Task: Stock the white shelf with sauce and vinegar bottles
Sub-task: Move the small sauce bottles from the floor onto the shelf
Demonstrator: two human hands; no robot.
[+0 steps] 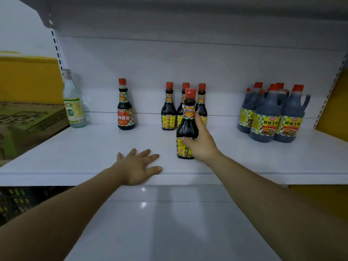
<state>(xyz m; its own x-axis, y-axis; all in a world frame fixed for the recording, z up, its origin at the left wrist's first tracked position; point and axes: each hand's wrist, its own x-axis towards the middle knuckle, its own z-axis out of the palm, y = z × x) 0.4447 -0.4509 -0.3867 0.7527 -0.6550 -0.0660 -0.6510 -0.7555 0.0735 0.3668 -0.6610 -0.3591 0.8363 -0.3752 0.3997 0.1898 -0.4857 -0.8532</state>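
My right hand (202,143) grips a dark sauce bottle (186,127) with a red cap and yellow label; the bottle stands upright on the white shelf (75,157), in front of three like bottles (168,108). My left hand (138,165) rests flat with spread fingers on the shelf near its front edge, left of the held bottle. A single sauce bottle with a red label (125,106) stands further left. A clear vinegar bottle (73,100) is at the far left end. Several large dark jugs with handles (273,113) stand at the right.
A shelf board hangs overhead. A lower white shelf (169,223) lies below my arms. Cardboard boxes (28,119) sit left of the shelf unit, and a yellow wall shows on both sides. Slotted uprights (57,49) frame the back panel.
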